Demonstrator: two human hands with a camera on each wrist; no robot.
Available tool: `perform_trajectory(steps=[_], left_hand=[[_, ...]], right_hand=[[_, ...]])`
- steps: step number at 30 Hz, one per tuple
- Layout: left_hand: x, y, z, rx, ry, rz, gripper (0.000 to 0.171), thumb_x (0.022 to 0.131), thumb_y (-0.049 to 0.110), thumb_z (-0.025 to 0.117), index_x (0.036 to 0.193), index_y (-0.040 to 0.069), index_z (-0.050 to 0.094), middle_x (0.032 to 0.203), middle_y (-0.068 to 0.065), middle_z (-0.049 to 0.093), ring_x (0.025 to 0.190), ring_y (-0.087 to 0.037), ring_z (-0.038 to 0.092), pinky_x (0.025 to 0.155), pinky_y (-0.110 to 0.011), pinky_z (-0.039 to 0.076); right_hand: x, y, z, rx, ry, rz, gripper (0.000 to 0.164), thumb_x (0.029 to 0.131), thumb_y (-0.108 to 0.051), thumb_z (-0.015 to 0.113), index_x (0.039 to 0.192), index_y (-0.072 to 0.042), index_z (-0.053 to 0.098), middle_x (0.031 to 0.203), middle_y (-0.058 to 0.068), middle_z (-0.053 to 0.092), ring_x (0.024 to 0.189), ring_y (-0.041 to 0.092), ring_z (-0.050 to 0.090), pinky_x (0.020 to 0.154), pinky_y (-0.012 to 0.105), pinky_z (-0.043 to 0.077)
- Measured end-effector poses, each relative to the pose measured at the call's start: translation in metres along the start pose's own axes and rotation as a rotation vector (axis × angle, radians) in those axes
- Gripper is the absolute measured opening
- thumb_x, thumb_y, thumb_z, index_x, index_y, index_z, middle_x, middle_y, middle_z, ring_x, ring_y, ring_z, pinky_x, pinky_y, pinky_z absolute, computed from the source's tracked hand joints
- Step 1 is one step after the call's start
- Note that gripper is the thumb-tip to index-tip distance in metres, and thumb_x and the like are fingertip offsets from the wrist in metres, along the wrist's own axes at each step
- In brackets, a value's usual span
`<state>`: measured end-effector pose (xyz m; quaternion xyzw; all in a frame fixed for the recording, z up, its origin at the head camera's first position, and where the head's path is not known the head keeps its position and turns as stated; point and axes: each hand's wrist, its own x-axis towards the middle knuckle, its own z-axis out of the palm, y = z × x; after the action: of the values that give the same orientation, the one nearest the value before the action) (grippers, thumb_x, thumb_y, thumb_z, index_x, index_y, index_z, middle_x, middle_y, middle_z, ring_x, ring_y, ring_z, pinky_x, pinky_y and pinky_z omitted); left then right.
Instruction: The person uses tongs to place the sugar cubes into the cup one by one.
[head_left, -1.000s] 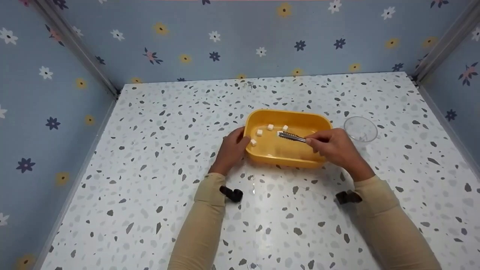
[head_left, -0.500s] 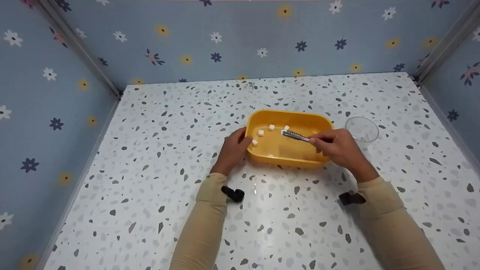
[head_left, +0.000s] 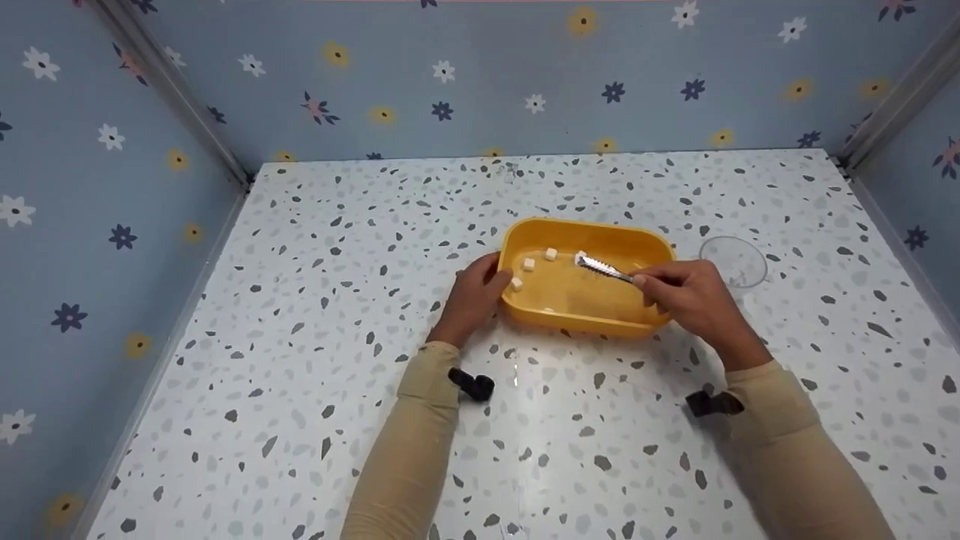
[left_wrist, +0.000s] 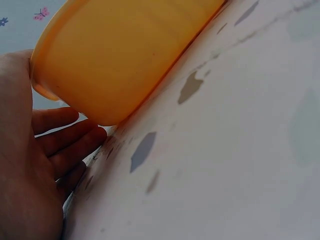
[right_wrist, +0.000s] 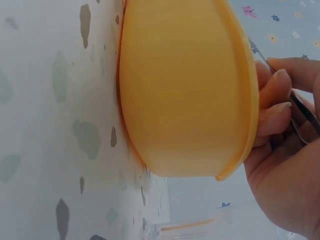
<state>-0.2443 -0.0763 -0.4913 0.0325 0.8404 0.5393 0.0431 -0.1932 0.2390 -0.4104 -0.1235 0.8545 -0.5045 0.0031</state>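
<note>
A yellow rectangular tub (head_left: 589, 321) with rounded corners sits on the table, several small white cubes (head_left: 551, 254) on its floor. My left hand (head_left: 471, 296) holds the tub's left end, thumb over the rim and fingers against the outside wall (left_wrist: 130, 55). Between thumb and fingers my right hand (head_left: 686, 296) pinches metal tongs (head_left: 609, 268) with ridged ends, reaching in over the tub's right side. Their tips overlap a white cube (head_left: 580, 257) near the back wall, mostly hidden behind them. In the right wrist view, the tub's wall (right_wrist: 190, 95) hides the tong tips.
A clear cup (head_left: 733, 261) stands just right of the tub, beyond my right hand. The speckled white table (head_left: 360, 247) extends around the tub. Blue flowered panels (head_left: 495, 75) enclose it at the back and both sides.
The tong tips have moved slightly right and toward the back of the tub, onto the rear cube. My left hand keeps its place on the tub; the head view has shifted a little.
</note>
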Motion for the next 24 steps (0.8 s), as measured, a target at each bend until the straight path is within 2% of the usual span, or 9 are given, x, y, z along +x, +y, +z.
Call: perform_trajectory(steps=[4,9,12,16,24], left_hand=[[0.0,0.001,0.0,-0.018,-0.008,0.009,0.05,0.1,0.037,0.053,0.145,0.014,0.054,0.14,-0.001,0.057,0.126,-0.013,0.053,0.109,-0.033,0.039],[0.0,0.0,-0.001,-0.017,-0.004,0.01,0.051,0.1,0.036,0.053,0.145,0.013,0.053,0.141,-0.001,0.057,0.125,-0.013,0.053,0.109,-0.033,0.039],[0.0,-0.001,-0.001,-0.011,0.0,0.022,0.05,0.1,0.035,0.052,0.145,0.013,0.053,0.139,-0.001,0.058,0.122,-0.013,0.054,0.107,-0.033,0.041],[-0.001,-0.002,-0.002,0.0,-0.001,0.034,0.049,0.101,0.035,0.052,0.145,0.013,0.053,0.138,-0.001,0.059,0.118,-0.013,0.056,0.104,-0.033,0.043],[0.0,-0.002,0.0,0.004,-0.002,0.041,0.05,0.1,0.036,0.052,0.145,0.013,0.053,0.139,-0.001,0.058,0.121,-0.012,0.054,0.107,-0.032,0.04]], right_hand=[[-0.004,-0.005,-0.001,0.003,0.016,0.0,0.022,0.098,-0.014,0.065,0.091,0.005,0.074,0.074,0.023,0.062,0.062,0.019,0.051,0.053,0.021,0.046],[-0.003,0.008,-0.003,0.005,0.022,0.007,0.026,0.098,-0.022,0.066,0.088,0.001,0.074,0.074,0.016,0.063,0.063,0.017,0.051,0.053,0.022,0.045],[-0.004,0.013,-0.005,0.044,0.022,0.011,0.029,0.098,-0.026,0.067,0.087,0.0,0.073,0.073,0.015,0.061,0.064,0.019,0.051,0.053,0.023,0.045],[-0.007,0.015,-0.008,0.085,0.034,0.038,0.032,0.097,-0.029,0.067,0.089,0.001,0.073,0.073,0.015,0.059,0.065,0.021,0.05,0.054,0.024,0.047],[-0.017,0.016,-0.016,0.086,0.076,0.062,0.033,0.097,-0.03,0.067,0.094,0.003,0.074,0.072,0.015,0.06,0.061,0.02,0.052,0.052,0.025,0.047]])
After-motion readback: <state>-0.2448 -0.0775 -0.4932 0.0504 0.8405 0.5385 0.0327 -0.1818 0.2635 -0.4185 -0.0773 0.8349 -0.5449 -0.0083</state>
